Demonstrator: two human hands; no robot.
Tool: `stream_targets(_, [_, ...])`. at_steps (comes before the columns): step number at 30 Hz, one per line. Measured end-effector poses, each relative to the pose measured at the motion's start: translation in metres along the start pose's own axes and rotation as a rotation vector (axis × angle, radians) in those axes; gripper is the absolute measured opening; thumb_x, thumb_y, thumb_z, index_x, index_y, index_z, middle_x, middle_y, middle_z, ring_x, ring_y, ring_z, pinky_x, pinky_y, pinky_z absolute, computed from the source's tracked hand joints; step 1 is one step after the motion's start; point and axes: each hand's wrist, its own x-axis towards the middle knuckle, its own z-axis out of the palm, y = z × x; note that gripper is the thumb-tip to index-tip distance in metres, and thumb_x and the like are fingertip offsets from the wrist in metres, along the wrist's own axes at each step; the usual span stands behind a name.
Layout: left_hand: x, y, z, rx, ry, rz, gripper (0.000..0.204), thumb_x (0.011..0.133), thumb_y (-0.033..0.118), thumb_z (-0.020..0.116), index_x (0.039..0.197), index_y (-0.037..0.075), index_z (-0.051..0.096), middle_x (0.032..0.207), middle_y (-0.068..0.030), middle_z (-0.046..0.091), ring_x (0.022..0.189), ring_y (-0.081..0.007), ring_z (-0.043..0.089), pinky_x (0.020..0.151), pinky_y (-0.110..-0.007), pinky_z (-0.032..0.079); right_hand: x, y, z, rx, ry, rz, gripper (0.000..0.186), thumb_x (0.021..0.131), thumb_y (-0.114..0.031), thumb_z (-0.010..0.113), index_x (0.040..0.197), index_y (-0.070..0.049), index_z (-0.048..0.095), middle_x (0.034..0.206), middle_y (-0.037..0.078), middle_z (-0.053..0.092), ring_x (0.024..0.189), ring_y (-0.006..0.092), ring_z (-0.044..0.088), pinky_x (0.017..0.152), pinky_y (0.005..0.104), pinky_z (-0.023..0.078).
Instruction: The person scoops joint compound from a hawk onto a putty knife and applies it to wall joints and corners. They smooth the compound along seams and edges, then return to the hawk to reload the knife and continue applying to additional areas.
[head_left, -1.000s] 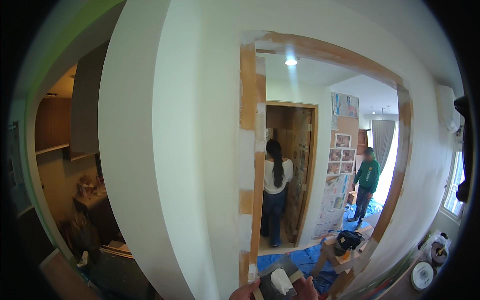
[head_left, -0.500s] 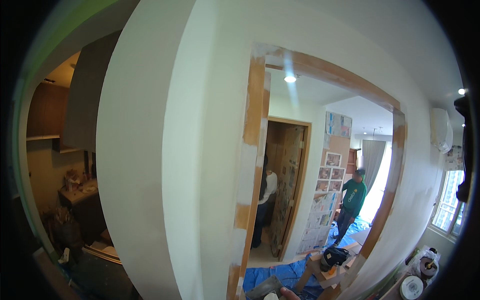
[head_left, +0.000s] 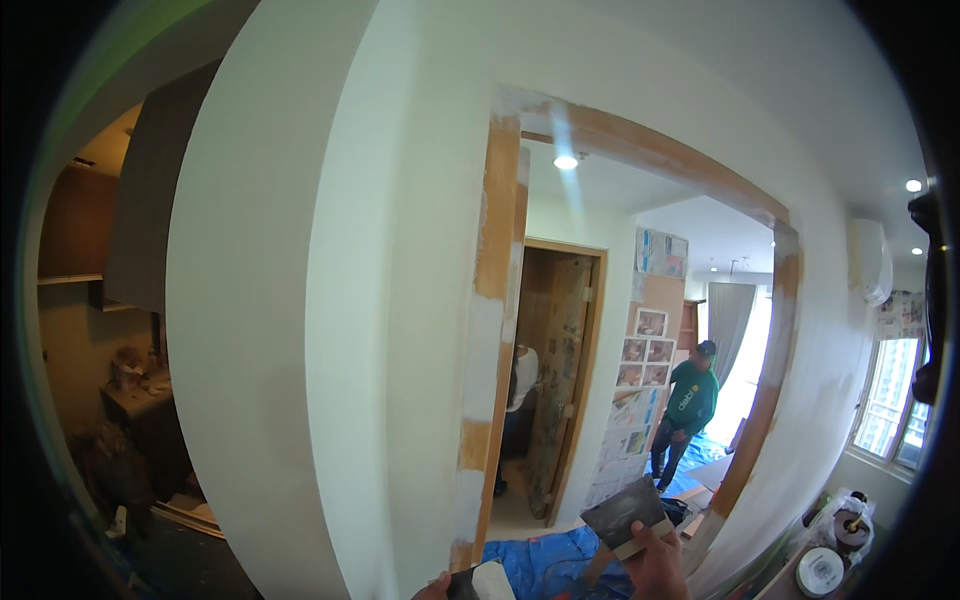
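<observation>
My right hand [head_left: 655, 562] comes up from the lower edge and grips a wide putty knife [head_left: 622, 512], with the thumb on its pale strip. The knife's broad dark blade points up and left in front of the doorway. At the lower edge, further left, my left hand [head_left: 434, 588] shows only in part. It holds a dark flat plate with white putty [head_left: 490, 581] on it; the rest is cut off by the picture edge. Above both hands stands a wooden door frame [head_left: 478, 385] patched with white filler. Neither tool appears to touch it.
Blue sheeting [head_left: 550, 560] covers the floor past the doorway. Beyond it a person in green [head_left: 692, 392] stands near a curtain; another in white [head_left: 524, 375] is partly hidden by an inner door [head_left: 565, 390]. A white round lid [head_left: 820, 572] and wrapped items lie at right.
My right hand has risen with the putty knife, away from the putty-bearing plate. My left hand has come into view at lower left. The person in green has changed posture.
</observation>
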Motion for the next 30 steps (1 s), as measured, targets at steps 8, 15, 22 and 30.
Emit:
stream_targets(8, [-0.003,-0.021,-0.034,-0.022,-0.096,-0.055,0.046,0.109,0.037,0.049,0.14,0.005,0.058,0.121,-0.0096,0.071,0.11,-0.0247,0.069,0.098,-0.04,0.056,0.082,-0.135,0.118,-0.438,-0.295,-0.551,0.049,0.084,-0.005,0.085,0.122,-0.003,0.053,0.095,0.007,0.069,0.07,0.0123,0.068,0.049,0.0239,0.054])
stream_targets(15, [-0.014,-0.052,-0.061,-0.141,-0.031,-0.183,0.047,0.11,0.037,0.048,0.141,0.003,0.058,0.126,-0.0161,0.069,0.116,-0.0306,0.067,0.104,-0.046,0.053,0.193,-0.267,0.319,-0.643,-0.532,-0.899,0.04,0.088,-0.021,0.08,0.114,-0.002,0.056,0.092,0.006,0.064,0.073,0.0126,0.057,0.06,0.0296,0.045])
stream_targets(22, [-0.022,-0.061,-0.091,-0.021,0.142,-0.142,0.047,0.104,0.049,0.055,0.134,0.012,0.063,0.115,-0.0068,0.07,0.098,-0.0212,0.066,0.076,-0.04,0.052,0.235,-0.287,0.423,-0.487,-0.267,-1.042,0.047,0.083,-0.018,0.082,0.119,0.003,0.061,0.103,0.012,0.069,0.081,0.02,0.069,0.064,0.0326,0.062])
stream_targets(30, [-0.042,-0.047,-0.067,0.178,0.175,-0.05,0.044,0.105,0.055,0.052,0.125,0.019,0.067,0.091,0.004,0.071,0.07,-0.0103,0.065,0.049,-0.029,0.047,0.229,-0.273,0.442,-0.406,-0.152,-1.002,0.046,0.088,-0.012,0.078,0.125,0.007,0.058,0.114,0.016,0.064,0.097,0.0235,0.07,0.075,0.0324,0.068])
